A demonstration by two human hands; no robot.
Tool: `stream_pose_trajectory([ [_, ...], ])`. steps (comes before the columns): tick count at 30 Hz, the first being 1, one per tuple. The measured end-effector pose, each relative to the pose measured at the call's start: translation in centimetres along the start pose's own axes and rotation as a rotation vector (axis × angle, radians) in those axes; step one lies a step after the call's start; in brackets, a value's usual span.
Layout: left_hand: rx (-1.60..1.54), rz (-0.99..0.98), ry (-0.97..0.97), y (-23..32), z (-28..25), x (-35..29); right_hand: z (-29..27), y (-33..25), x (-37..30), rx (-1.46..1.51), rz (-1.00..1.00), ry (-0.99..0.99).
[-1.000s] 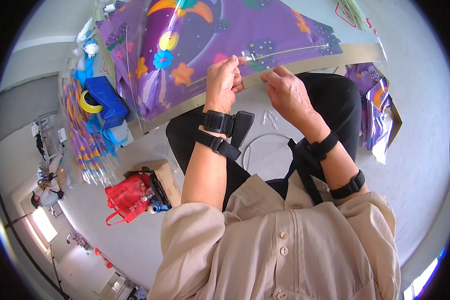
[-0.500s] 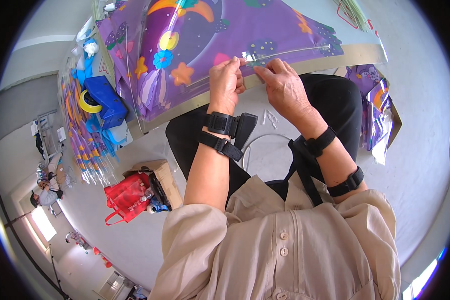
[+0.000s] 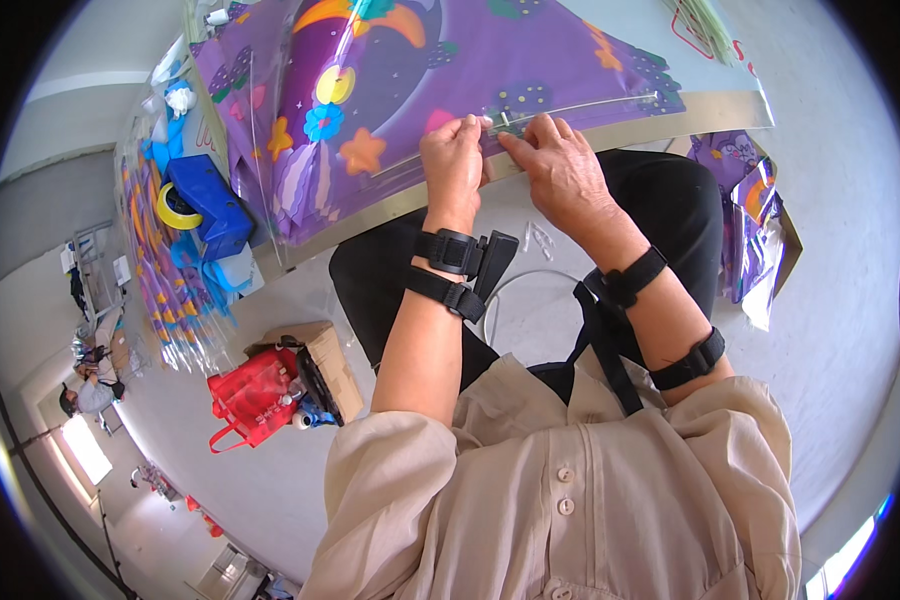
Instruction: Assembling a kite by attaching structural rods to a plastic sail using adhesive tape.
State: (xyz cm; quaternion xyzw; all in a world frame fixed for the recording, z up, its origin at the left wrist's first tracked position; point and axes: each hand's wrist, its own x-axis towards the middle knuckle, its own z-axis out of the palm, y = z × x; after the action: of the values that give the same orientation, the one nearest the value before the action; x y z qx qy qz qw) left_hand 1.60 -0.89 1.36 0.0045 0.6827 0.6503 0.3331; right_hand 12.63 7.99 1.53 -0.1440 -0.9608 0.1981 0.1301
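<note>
One purple, star-patterned sheet [image 3: 490,70]

Red bag [image 3: 250,398] beside cardboard box [image 3: 342,372] on floor [image 3: 270,490]; person [image 3: 94,397] far left.

Illumination is bright, diffuse and pale throughout. A white rectangular window [image 3: 88,449] on the left is overexposed, its detail lost. A narrow bright white strip [image 3: 846,562] at near right is likewise blown out, with blue-violet fringing beside it. White streak glare is noted on the clear glossy plastic film [image 3: 347,42] over the purple printed sheet [image 3: 395,115] at the far side. Shadows are soft; the black cloth trousers [image 3: 665,195] show little fold detail. Fisheye distortion bends the pale metal table edge [image 3: 705,112]; corners fall to black.
</note>
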Motion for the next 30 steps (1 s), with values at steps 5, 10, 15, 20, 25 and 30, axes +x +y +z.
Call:
stream_pose_trajectory([
  [5, 0.355, 0.293, 0.059, -1.5, 0.4, -0.1, -0.1, 0.0, 0.0, 0.010, -0.007, 0.019],
  [10, 1.297, 0.856, 0.093, -0.7, 0.4, -3.2, -0.2, 0.5, -0.2, 0.035, -0.010, 0.029],
  [15, 1.593, 0.942, 0.126, -1.5, -0.3, -3.6, -0.4, 0.7, 0.1, 0.031, -0.033, 0.018],
  [20, 1.595, 0.823, 0.113, -1.6, 0.0, -2.8, -0.4, 1.2, -0.1, 0.075, -0.081, 0.001],
  [25, 1.592, 0.802, 0.087, -1.1, 0.7, -2.8, -0.1, 1.1, 0.2, -0.140, 0.058, 0.053],
  [30, 1.567, 0.794, 0.067, -1.0, 0.3, -2.9, -1.3, 1.0, 0.6, -0.395, 0.026, -0.085],
])
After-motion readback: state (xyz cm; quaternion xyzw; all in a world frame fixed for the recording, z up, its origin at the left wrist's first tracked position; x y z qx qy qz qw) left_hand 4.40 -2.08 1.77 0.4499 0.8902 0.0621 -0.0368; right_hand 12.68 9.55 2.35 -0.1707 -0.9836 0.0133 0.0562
